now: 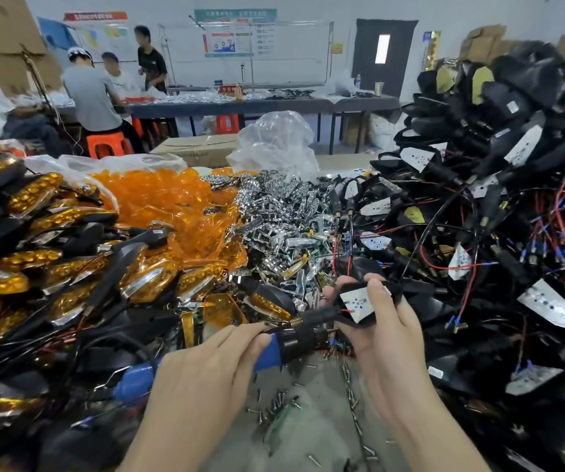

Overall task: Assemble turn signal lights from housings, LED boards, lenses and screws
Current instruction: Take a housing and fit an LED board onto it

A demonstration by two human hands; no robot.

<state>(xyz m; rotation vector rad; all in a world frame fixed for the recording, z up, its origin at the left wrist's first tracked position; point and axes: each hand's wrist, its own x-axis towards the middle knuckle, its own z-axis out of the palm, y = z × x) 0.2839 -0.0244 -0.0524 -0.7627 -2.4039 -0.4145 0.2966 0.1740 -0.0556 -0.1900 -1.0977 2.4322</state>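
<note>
Bare grey tabletop point(322, 437) (lower centre) is hemmed by part piles point(478, 267). Left hand point(199, 379) grips blue-handled electric screwdriver point(288, 342); right hand point(386, 332) pinches black plastic housing point(395, 291) carrying white LED board point(356, 301).

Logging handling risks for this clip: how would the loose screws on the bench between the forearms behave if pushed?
The loose screws look tiny and light, so a nudge would probably scatter them. Their round shanks would likely roll in arcs on the smooth grey bench. They lie flat and mostly apart, so pinching one seems feasible but fiddly.
</note>
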